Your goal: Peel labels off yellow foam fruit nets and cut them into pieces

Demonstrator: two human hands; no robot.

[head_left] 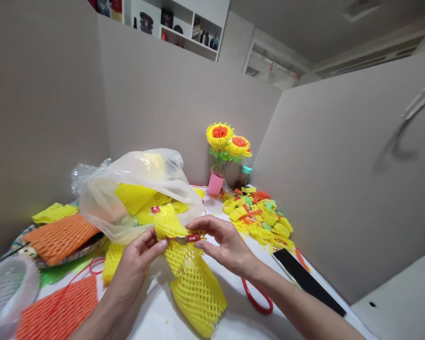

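Far left, orange netting (60, 238) lies on a tray, a clear bag (138, 189) of yellow netting behind. Left hand (136, 264) pinches the yellow net (194, 283) at its gathered waist, fingers curled tight. The net sits mid-table, fanning down toward us. Right hand (226, 245) grips the red band (187, 239) round that waist, thumb and fingers closed. Further right: cut yellow pieces (262, 217), then a phone (306, 278).
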